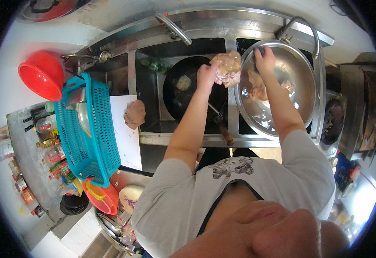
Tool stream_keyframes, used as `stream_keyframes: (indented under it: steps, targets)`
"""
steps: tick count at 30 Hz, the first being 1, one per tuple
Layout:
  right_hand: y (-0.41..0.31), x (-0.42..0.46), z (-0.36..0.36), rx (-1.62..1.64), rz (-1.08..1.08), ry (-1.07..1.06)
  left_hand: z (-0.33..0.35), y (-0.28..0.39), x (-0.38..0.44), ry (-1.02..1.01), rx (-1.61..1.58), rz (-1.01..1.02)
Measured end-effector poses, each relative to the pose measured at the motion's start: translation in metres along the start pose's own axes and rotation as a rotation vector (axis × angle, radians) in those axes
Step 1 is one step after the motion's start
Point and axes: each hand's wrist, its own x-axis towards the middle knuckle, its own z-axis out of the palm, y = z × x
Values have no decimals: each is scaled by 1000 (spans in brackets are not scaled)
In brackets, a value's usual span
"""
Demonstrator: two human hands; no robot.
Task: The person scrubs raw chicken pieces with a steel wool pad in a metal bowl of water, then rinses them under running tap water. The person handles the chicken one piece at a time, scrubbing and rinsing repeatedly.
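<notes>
My left hand (pixel 206 76) grips a piece of raw poultry (pixel 227 69) by its side, above the gap between a black wok (pixel 180 100) and a large steel basin (pixel 305 106). Inside the basin, at its far left, my right hand (pixel 265 59) has its fingers around a small dark object (pixel 261 51) that is mostly hidden. More raw poultry pieces (pixel 256 87) lie in the water in the basin, partly behind my right forearm. The wok sits in the middle sink and holds a pale, crumpled lump (pixel 183 83).
Two faucets (pixel 175 29) rise behind the sinks. On the left stand a teal plastic basket (pixel 105 129), a red bowl (pixel 41 75) and a white board (pixel 123 142) with a brown lump (pixel 134 114) at its edge. The wok's wooden handle (pixel 225 132) points toward me over the sink's front edge.
</notes>
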Motion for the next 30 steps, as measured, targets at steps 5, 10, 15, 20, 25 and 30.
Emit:
stream_keyframes:
  steps: [5,10,15,20,25,30]
  targets:
    - [74,-88,-24,-465,34,-229,20,65,11,-259,759,441]
    - [77,-118,-27,-398,-149,-226,43,113,-23,-409,1328,885]
    - [98,-89,-27,-362,-30,-370,31,90,9,-575,950,585]
    - [54,-48,-29,13,152,-257,-16,96,23,-284,459,382]
    - [-33,-52,-29,655,308,-95,-1,90,-35,-285,-263,215]
    - [-65,-92,-5,299,-116,47,31,13,-76,-227,-266,127]
